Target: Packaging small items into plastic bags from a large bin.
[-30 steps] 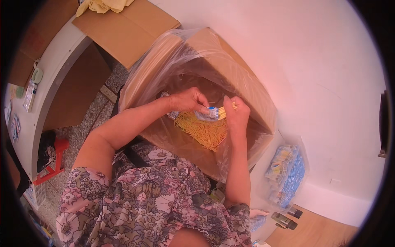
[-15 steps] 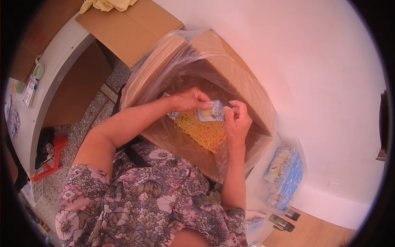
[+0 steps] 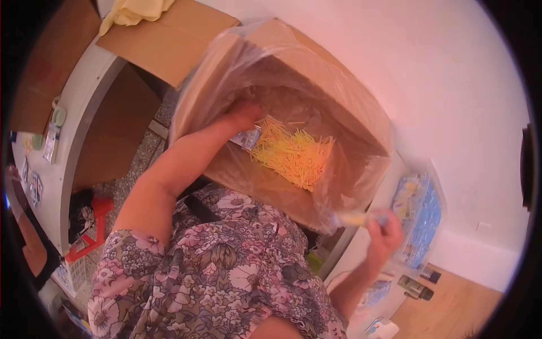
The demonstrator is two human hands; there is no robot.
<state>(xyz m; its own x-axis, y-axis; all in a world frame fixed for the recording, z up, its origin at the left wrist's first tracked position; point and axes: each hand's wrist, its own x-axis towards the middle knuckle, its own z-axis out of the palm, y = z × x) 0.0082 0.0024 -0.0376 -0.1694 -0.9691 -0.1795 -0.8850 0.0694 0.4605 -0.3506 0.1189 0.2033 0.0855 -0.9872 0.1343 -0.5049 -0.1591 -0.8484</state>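
Note:
A big cardboard box (image 3: pixel 344 93) lined with clear plastic stands in front of me. Loose thin yellow sticks (image 3: pixel 305 158) lie heaped in it. My left hand (image 3: pixel 247 114) reaches down inside, at the heap's left edge; shade and blur hide its fingers. Just below that hand lies a small printed packet (image 3: pixel 248 138), and I cannot tell whether the hand touches it. Out past the box's near right rim, my right hand (image 3: pixel 387 234) pinches a small clear packet (image 3: pixel 355 219) with yellow contents, smeared by motion.
Right of the box sits a clear bag (image 3: pixel 420 220) of blue-edged packets, with a dark gadget (image 3: pixel 415 287) close by. A curved white table (image 3: pixel 84 107) stands at left, a flat cardboard piece (image 3: pixel 169 39) behind it. Another person's arm (image 3: pixel 31 243) shows at the left edge.
My hands have parted. The right one has carried the packet rightward and nearer, out of the box; the left has gone deeper into it. The view has shifted slightly.

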